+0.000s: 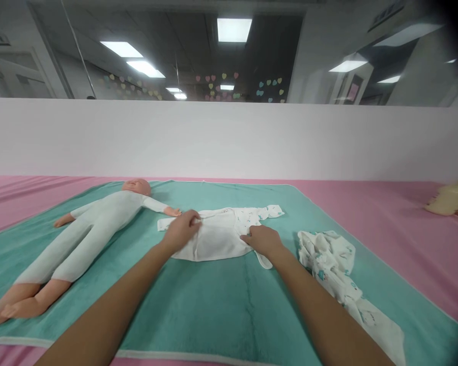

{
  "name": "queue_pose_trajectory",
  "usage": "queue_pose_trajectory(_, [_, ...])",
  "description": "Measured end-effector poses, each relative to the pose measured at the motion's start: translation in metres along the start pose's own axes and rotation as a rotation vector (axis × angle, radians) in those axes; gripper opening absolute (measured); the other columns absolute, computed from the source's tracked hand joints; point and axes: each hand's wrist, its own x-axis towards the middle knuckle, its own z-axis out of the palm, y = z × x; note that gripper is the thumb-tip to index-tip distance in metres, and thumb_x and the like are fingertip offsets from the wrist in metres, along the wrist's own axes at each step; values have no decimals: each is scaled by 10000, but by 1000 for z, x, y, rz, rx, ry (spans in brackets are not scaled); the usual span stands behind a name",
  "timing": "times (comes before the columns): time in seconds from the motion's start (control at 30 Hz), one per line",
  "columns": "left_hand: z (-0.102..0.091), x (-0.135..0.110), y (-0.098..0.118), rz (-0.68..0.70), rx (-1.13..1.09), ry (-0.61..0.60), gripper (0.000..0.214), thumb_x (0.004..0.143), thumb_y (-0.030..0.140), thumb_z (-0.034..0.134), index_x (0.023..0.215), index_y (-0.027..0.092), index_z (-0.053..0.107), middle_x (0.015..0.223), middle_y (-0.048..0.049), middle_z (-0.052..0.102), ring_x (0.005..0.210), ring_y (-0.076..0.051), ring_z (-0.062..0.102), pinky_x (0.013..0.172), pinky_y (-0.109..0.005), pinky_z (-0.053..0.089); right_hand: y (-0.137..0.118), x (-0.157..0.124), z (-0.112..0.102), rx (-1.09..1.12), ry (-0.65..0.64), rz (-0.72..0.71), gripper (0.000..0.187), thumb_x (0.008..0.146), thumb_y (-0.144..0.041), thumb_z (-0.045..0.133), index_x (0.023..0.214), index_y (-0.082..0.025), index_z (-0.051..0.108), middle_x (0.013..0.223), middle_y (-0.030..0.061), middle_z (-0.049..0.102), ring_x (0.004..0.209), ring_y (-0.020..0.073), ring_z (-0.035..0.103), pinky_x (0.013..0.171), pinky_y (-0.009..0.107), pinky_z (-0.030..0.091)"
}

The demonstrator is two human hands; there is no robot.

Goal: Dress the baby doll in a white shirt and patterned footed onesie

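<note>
A small white baby shirt (218,241) with printed sleeves lies spread on the green towel (198,305), its plain inner side partly showing. My left hand (182,231) is on its left part, thumb and fingers pinched on the cloth near the upper edge. On the opposite side my right hand (264,240) is closed, its fingers gripping the shirt's right edge. A narrow flap of cloth hangs out just below that hand. Close to my left hand is the arm of a baby doll (103,216), which lies on its back in a white suit.
Crumpled printed baby clothing (339,274) lies to the right, beside my right forearm. A pink sheet (370,213) extends under the towel. At the far right sits a yellowish object (448,198). A white wall (229,140) with a mirror or window above it stands behind.
</note>
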Motion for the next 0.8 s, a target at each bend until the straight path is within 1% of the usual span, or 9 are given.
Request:
queue_pose_trajectory(0.1, [22, -18, 36, 329, -25, -284, 244, 711, 352, 609, 924, 237, 577, 887, -20, 587, 823, -198, 518, 703, -281, 355, -1, -3, 1, -31, -3, -71, 402, 727, -591, 458, 739, -198, 537, 765, 55, 614, 708, 210, 564, 569, 283, 326])
queue_pose_trajectory(0.17, [34, -28, 53, 474, 48, -392, 291, 724, 380, 607, 975, 238, 567, 941, -29, 575, 887, -207, 501, 738, -299, 353, -2, -4, 2, -52, -8, -108, 454, 705, -642, 458, 771, -200, 537, 787, 62, 618, 730, 222, 570, 581, 289, 336])
queue_pose_trajectory(0.2, [39, -31, 59, 504, 99, -404, 285, 745, 382, 587, 987, 233, 562, 949, -36, 568, 897, -208, 496, 741, -307, 350, -3, -4, 3, -63, -7, -119, 471, 707, -652, 449, 787, -197, 539, 803, 71, 620, 742, 227, 573, 590, 293, 343])
queue_pose_trajectory(0.27, [47, -34, 64, 515, 212, -367, 229, 800, 358, 524, 972, 211, 558, 939, -52, 557, 880, -206, 491, 729, -321, 348, -6, -2, 6, -82, 3, -123, 461, 742, -626, 425, 826, -188, 546, 832, 91, 622, 768, 234, 579, 611, 300, 356])
queue_pose_trajectory(0.4, [57, -34, 66, 569, 419, -298, 152, 852, 243, 420, 848, 172, 555, 861, -72, 549, 813, -204, 483, 662, -335, 334, -17, 13, 16, -28, 72, -63, 349, 814, -460, 409, 854, -152, 568, 847, 142, 622, 831, 252, 579, 681, 330, 370])
queue_pose_trajectory(0.5, [59, -34, 67, 616, 477, -297, 146, 840, 168, 404, 792, 161, 542, 819, -74, 551, 768, -198, 477, 623, -335, 319, -23, 25, 24, 55, 114, -47, 226, 791, -326, 454, 825, -140, 578, 851, 152, 621, 852, 252, 568, 717, 336, 360])
queue_pose_trajectory(0.6, [56, -35, 68, 618, 440, -315, 161, 849, 164, 391, 775, 164, 535, 801, -67, 553, 755, -190, 477, 625, -333, 321, -18, 32, 29, 165, 149, -37, 148, 741, -272, 476, 720, -155, 564, 778, 110, 615, 786, 225, 556, 681, 310, 352])
queue_pose_trajectory(0.7, [51, -37, 68, 623, 376, -354, 205, 876, 199, 365, 754, 168, 527, 789, -57, 558, 739, -177, 488, 634, -325, 328, -3, 36, 28, 346, 196, -9, 199, 729, -297, 442, 584, -172, 495, 637, 39, 562, 655, 165, 508, 594, 260, 331])
queue_pose_trajectory(0.8, [46, -39, 69, 617, 322, -384, 228, 883, 227, 359, 739, 171, 528, 774, -48, 569, 712, -166, 505, 632, -313, 329, 16, 38, 22, 575, 278, 24, 237, 736, -341, 394, 573, -180, 453, 593, -1, 507, 599, 129, 447, 531, 230, 311])
